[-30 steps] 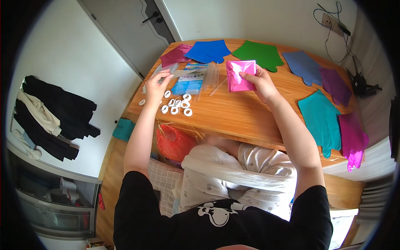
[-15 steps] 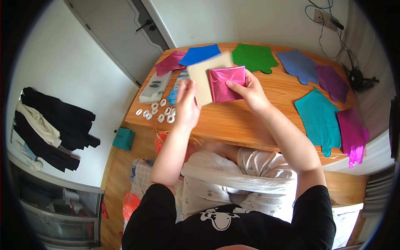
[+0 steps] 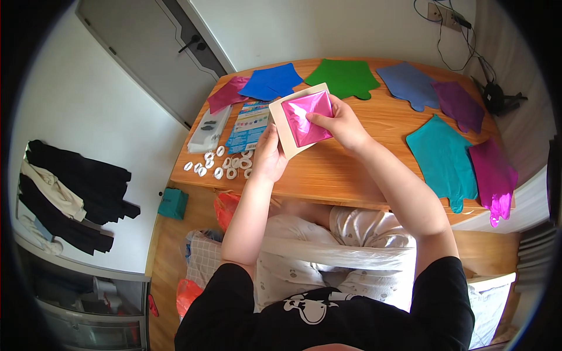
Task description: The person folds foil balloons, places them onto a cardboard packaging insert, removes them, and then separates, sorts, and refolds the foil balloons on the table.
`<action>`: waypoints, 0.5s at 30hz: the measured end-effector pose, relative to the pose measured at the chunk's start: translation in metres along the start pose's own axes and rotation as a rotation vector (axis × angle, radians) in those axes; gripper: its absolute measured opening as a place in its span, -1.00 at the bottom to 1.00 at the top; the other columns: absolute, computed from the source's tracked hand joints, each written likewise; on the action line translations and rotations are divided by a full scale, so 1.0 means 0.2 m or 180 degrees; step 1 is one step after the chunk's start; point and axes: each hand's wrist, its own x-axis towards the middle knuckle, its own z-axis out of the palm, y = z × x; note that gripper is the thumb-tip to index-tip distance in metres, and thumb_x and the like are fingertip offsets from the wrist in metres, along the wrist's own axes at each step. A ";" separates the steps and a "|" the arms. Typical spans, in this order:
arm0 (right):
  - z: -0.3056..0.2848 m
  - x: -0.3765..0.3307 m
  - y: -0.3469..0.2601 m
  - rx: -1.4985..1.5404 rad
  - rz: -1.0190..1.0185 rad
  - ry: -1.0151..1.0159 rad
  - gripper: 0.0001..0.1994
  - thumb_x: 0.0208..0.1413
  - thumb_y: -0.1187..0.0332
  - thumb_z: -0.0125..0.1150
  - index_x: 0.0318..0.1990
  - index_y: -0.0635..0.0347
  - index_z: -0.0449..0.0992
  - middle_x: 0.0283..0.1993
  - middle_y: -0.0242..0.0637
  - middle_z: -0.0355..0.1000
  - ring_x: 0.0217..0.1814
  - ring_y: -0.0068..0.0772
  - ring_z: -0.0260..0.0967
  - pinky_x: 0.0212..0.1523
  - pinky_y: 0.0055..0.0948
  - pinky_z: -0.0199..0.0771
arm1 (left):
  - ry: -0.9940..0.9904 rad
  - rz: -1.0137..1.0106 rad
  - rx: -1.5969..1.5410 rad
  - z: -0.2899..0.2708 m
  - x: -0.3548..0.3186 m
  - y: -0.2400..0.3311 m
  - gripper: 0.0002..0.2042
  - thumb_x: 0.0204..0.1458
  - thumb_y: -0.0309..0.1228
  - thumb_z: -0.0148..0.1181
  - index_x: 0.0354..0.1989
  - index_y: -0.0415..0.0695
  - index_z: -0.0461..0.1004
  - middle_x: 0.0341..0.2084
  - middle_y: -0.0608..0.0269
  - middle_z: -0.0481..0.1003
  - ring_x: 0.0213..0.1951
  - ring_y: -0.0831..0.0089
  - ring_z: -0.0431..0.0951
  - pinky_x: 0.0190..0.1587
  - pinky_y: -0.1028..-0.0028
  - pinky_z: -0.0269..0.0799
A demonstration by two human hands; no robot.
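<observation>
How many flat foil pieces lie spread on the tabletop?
7. Left to right along the far edge: dark pink, blue, green, slate-blue; then purple, teal and magenta down the right side. Layers underneath could be hidden.

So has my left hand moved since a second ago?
Yes, rightward: judged against the blue sheet, your left hand was off to its left and is now below it in view.

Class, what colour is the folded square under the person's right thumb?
The folded square is shiny pink with a pale glare patch, best seen in the head view.
</observation>
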 end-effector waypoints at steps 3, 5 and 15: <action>0.00 0.00 -0.01 -0.0218 0.0043 0.0039 -0.60 0.25 0.42 0.34 0.20 0.23 0.42 0.04 -0.30 0.56 0.06 -0.51 0.53 0.13 -0.41 0.55 | 0.0224 0.0081 0.0360 0.00 0.02 -0.03 -0.54 0.39 -0.18 0.06 0.36 -0.12 0.31 0.14 0.25 0.49 0.16 0.45 0.52 0.21 0.31 0.50; -0.01 0.00 -0.01 -0.0326 -0.0004 0.0087 -0.60 0.25 0.42 0.34 0.20 0.24 0.41 0.04 -0.30 0.56 0.06 -0.51 0.52 0.13 -0.41 0.55 | 0.0323 0.0121 0.0453 0.04 0.04 -0.05 -0.57 0.37 -0.21 0.10 0.32 -0.12 0.36 0.08 0.28 0.52 0.09 0.49 0.55 0.15 0.35 0.51; 0.00 -0.01 -0.02 -0.1176 -0.0533 0.0153 -0.54 0.24 0.40 0.35 0.22 0.31 0.35 0.06 -0.21 0.52 0.08 -0.45 0.50 0.12 -0.38 0.53 | 0.0886 0.0731 0.0873 0.13 0.12 -0.14 -0.77 0.27 -0.37 0.28 0.04 -0.12 0.57 -0.15 0.37 0.59 -0.19 0.63 0.59 -0.14 0.51 0.55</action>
